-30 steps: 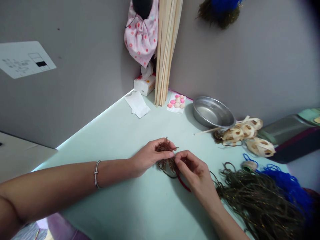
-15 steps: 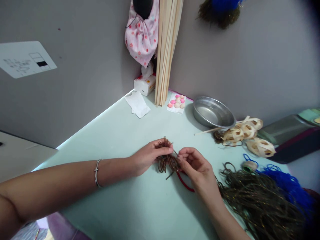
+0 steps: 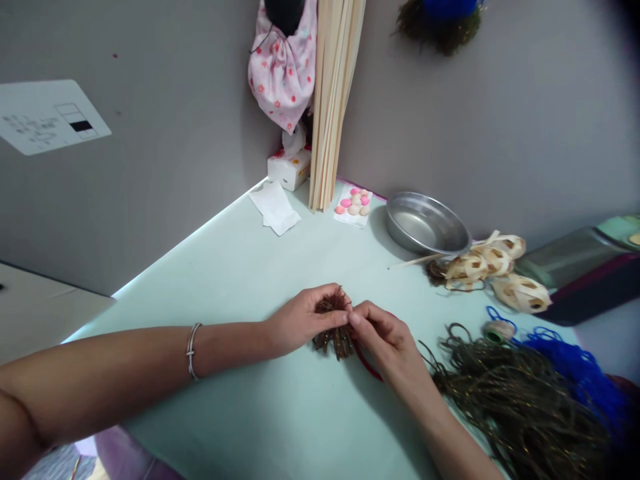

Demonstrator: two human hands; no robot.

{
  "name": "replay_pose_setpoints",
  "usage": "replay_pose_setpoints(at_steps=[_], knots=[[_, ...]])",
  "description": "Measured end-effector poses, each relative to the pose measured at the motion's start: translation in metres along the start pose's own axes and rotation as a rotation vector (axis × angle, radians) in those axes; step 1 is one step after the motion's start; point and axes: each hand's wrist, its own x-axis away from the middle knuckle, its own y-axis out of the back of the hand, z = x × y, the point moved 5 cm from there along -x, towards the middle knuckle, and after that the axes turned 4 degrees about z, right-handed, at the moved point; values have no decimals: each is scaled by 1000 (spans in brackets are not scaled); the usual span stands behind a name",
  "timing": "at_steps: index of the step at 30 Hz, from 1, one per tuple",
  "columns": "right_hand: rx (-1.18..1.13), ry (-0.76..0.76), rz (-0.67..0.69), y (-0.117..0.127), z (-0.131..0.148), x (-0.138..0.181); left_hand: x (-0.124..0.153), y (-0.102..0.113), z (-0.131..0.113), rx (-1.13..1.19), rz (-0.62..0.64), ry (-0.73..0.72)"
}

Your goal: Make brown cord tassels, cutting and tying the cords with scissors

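My left hand (image 3: 300, 321) and my right hand (image 3: 387, 340) meet over the pale green table (image 3: 260, 267), fingertips touching. Between them sits a small bundle of brown cord (image 3: 334, 333), its loose ends hanging below my fingers. The left hand's fingers curl round the top of the bundle. The right hand pinches it from the right side. A red cord (image 3: 367, 365) runs out from under my right hand along the table. A silver bracelet (image 3: 193, 350) is on my left wrist.
A metal bowl (image 3: 425, 225) stands at the back right, beside several woven straw pieces (image 3: 493, 267). A heap of olive cord (image 3: 515, 400) and blue cord (image 3: 575, 367) lies at the right. Wooden strips (image 3: 333, 100), a tissue box (image 3: 289, 170) and pink beads (image 3: 354, 202) fill the corner.
Both hands have drawn together and dropped a little toward the table. The right hand's fingers have closed onto the brown bundle, which now looks more compact.
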Motion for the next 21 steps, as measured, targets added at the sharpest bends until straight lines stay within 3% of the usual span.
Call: replay_pose_setpoints(at_steps=[7, 11, 16, 21], knots=[[-81, 10, -81, 6, -3, -1, -1, 4, 0, 18, -52, -2], [-96, -36, -96, 5, -6, 0, -1, 3, 1, 4, -37, 23], [-94, 11, -82, 1, -5, 1, -1, 0, -1, -13, -1, 31], [-134, -5, -64, -1, -8, 1, -1, -1, 1, 159, -29, 105]])
